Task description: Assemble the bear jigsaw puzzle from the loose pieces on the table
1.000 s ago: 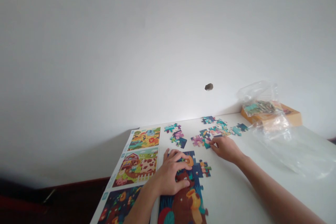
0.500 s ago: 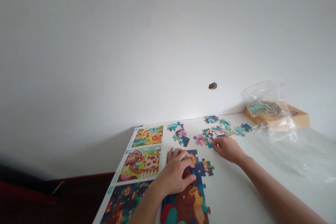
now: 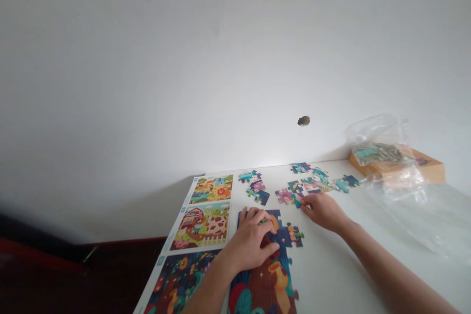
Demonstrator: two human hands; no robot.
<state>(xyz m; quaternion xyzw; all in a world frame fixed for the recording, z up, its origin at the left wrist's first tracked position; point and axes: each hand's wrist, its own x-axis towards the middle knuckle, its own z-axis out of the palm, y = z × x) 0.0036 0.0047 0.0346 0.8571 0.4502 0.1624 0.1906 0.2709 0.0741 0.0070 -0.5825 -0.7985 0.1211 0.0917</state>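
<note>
A partly joined jigsaw puzzle (image 3: 281,274), dark blue and brown with an orange vase shape, lies on the white table. My left hand (image 3: 253,240) rests over its upper part, fingers spread and pressing down, hiding some of the picture. Beyond the puzzle's upper right corner, the fingers of my right hand (image 3: 318,208) pinch the edge of a teal puzzle piece (image 3: 297,201) on the tabletop. Touching or close beside that piece are a pink-purple piece (image 3: 283,196) and a dark piece with yellow (image 3: 295,187).
A printed picture sheet (image 3: 204,225) lies along the table's left side. Several loose pieces (image 3: 259,196) are scattered at the back left, with more pieces (image 3: 320,181) at the back right. A clear plastic bag (image 3: 405,186) lies over an orange box (image 3: 432,167) against the wall.
The whole scene has shifted slightly to the right in view. My left hand stays on the puzzle, and my right hand remains at the teal piece with little visible movement.
</note>
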